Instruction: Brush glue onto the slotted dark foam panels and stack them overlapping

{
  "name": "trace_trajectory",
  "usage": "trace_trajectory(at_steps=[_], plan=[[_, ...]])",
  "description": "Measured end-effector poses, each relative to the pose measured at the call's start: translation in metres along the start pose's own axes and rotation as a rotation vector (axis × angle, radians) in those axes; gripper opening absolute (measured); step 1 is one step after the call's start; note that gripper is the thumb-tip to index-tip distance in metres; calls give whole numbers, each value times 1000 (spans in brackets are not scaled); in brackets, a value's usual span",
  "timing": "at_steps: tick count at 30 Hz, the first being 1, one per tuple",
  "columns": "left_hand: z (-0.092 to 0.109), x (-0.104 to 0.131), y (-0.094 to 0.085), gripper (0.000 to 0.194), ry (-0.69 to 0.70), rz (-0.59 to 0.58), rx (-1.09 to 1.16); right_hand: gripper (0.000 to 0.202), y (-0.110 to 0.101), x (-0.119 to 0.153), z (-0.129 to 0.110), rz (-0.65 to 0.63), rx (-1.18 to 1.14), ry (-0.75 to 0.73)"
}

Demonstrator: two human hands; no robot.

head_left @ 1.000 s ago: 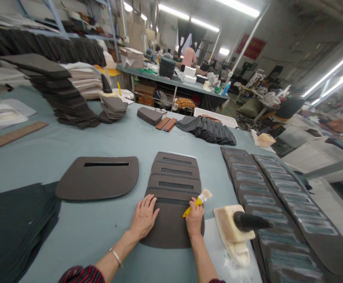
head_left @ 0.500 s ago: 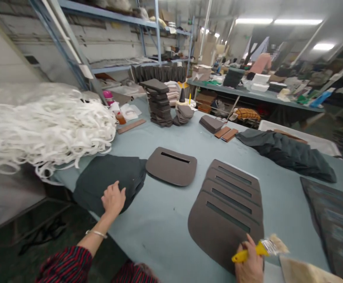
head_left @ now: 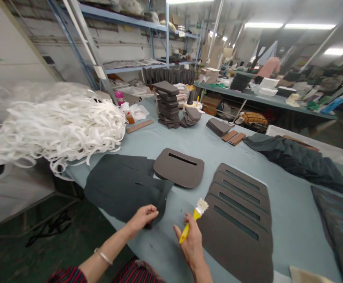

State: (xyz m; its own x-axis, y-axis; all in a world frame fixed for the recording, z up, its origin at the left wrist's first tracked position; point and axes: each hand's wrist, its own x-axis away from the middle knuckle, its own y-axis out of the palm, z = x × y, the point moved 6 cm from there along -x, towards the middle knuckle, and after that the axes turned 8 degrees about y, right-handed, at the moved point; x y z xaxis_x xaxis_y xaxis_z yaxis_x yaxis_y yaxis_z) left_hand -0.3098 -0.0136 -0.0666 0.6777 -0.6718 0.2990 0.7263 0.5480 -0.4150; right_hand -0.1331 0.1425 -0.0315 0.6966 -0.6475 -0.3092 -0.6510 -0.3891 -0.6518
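My left hand (head_left: pixel 144 217) pinches the near edge of a dark green-grey fabric piece (head_left: pixel 115 184), whose right side is lifted and bent. More of the same fabric shows beneath it. My right hand (head_left: pixel 193 239) is closed on the yellow handle of a paintbrush (head_left: pixel 193 222), its pale bristles pointing up and away from me. Just right of that hand, several brown slotted panels (head_left: pixel 233 239) lie overlapped like steps. A single slotted panel (head_left: pixel 179 173) rests beyond my hands, close to the fabric.
White strapping (head_left: pixel 71 125) is heaped at the left. Stacks of dark pieces (head_left: pixel 167 104) stand at the table's back, near brown strips (head_left: pixel 233 137). Gathered dark fabric (head_left: pixel 298 159) lies at the right. A person (head_left: pixel 268 67) is at a far table.
My left hand has moved right and nearer, drawing the fabric piece's edge along. My right hand has brought the brush left, off the overlapped panels, and turned its bristles upward.
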Motion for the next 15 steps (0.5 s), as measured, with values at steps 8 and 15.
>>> trace_trajectory(at_steps=[8, 15], plan=[[1, 24, -8, 57, 80, 439, -736, 23, 17, 3, 4, -80, 282, 184], [-52, -1, -24, 105, -172, 273, -632, 51, 32, 6, -6, -225, 447, 227]])
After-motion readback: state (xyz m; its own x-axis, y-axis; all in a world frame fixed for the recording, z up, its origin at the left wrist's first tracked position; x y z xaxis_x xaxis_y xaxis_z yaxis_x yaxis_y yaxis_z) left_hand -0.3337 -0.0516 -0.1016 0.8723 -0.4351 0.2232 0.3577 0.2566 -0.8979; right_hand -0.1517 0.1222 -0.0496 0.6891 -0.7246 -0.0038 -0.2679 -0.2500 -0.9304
